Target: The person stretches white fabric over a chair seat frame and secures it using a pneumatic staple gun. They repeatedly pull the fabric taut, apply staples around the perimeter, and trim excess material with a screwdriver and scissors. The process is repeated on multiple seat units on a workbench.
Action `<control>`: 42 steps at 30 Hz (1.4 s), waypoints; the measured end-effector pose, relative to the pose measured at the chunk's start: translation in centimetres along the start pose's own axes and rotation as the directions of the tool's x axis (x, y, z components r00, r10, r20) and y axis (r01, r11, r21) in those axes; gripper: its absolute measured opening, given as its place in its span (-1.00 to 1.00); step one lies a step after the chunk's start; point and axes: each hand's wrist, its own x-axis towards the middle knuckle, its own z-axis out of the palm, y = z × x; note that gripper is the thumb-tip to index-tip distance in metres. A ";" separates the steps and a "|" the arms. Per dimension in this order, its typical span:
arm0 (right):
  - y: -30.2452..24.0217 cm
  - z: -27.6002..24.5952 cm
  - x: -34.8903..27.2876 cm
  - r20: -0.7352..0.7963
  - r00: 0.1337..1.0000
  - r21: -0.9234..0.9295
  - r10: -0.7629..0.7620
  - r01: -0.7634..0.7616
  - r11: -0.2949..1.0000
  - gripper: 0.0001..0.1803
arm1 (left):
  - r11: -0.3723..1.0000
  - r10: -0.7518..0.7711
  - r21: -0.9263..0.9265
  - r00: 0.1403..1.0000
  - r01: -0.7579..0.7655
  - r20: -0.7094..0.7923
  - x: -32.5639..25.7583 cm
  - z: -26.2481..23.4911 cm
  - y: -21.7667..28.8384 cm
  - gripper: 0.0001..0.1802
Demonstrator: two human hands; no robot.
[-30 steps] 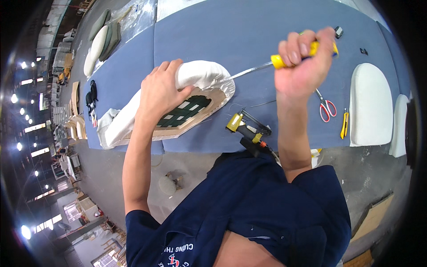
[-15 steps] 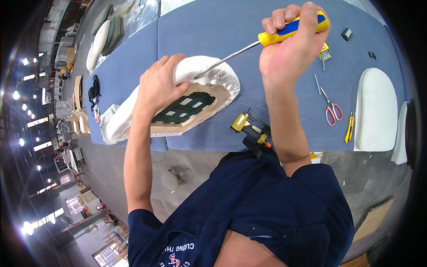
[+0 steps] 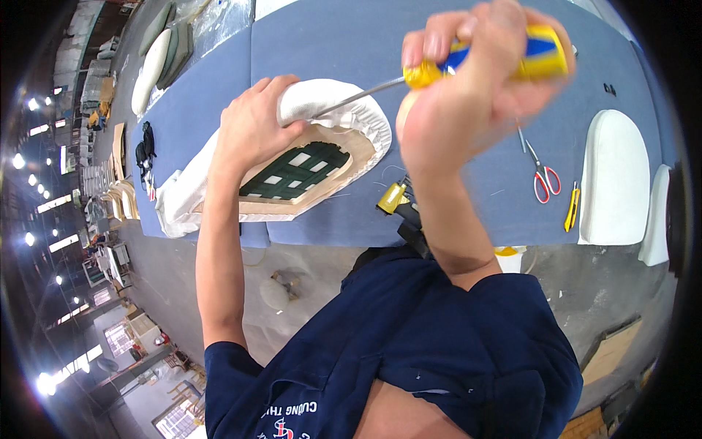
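A white-covered chair seat [image 3: 322, 99] is propped tilted on the table, its underside facing me. Dark green webbing [image 3: 296, 174] shows in the opening of its wooden frame, and the fabric is gathered along the curved edge. My left hand [image 3: 252, 128] wraps over the seat's rim, thumb on the inner side. In my right hand [image 3: 468, 110], raised and slightly blurred, is a screwdriver [image 3: 371, 91] with a yellow and blue handle. Its shaft runs down to the gathered fabric beside my left thumb; the tip is hidden at the fabric edge.
On the blue-covered table [image 3: 322, 44], a yellow and black staple gun [image 3: 395, 196] lies partly behind my right forearm. Red-handled scissors [image 3: 542, 183] and a yellow utility knife [image 3: 572, 208] lie to the right, beside a white padded panel [image 3: 618, 179]. Several cushions [image 3: 151, 73] are stacked far left.
My right hand has come up closer to the camera and a little left, with the screwdriver handle. The shaft still meets the seat's edge. My left hand keeps its hold.
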 end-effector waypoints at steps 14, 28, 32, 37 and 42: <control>8.9 3.3 6.4 0.100 0.995 -0.213 -0.015 0.036 0.976 -0.76 | 0.999 0.032 -0.022 0.999 -0.033 -0.023 0.4 0.1 0.9 -0.38; 11.7 -1.4 8.9 0.389 0.655 0.178 0.648 -0.743 0.645 -0.46 | 0.999 0.019 -0.033 0.999 -0.021 -0.051 -0.1 -0.1 1.5 -0.37; 12.6 -0.2 8.6 0.479 0.653 0.245 0.587 -0.741 0.625 -0.37 | 0.997 0.070 -0.021 0.997 -0.071 -0.034 0.4 0.1 0.8 -0.37; 6.0 -1.3 7.6 0.418 0.697 -0.119 0.583 -0.594 0.795 -0.58 | 0.999 0.033 -0.012 0.999 -0.033 -0.018 0.1 0.3 0.0 -0.35; 9.0 -1.5 7.0 0.194 0.648 0.278 0.736 -0.756 0.593 -0.52 | 1.000 0.011 -0.011 1.000 -0.011 0.001 -1.7 -0.1 0.8 -0.32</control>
